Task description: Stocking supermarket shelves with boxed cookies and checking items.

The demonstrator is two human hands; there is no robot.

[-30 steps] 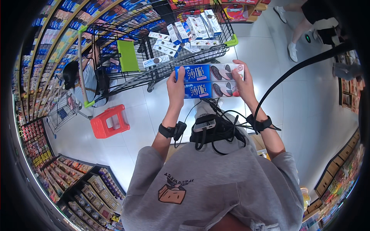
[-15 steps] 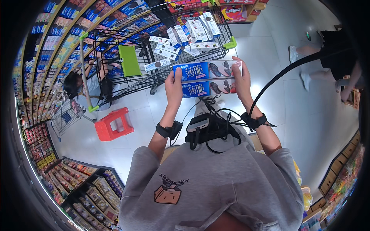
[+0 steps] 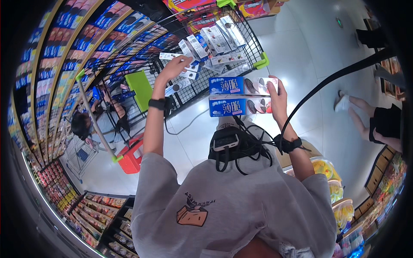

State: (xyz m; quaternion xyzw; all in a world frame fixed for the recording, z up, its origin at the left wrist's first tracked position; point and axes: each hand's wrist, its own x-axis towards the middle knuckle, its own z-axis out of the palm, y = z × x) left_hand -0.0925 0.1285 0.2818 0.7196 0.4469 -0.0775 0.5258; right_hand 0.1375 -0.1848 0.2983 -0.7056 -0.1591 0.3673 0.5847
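Two long blue biscuit boxes — stacked in right hand.

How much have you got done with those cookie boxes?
Done: many white boxes already lie in the shopping cart. In hand: the right hand holds two blue boxes, while the left hand reaches over the white boxes at the cart's near edge. Left: the two blue boxes are not in the cart yet.
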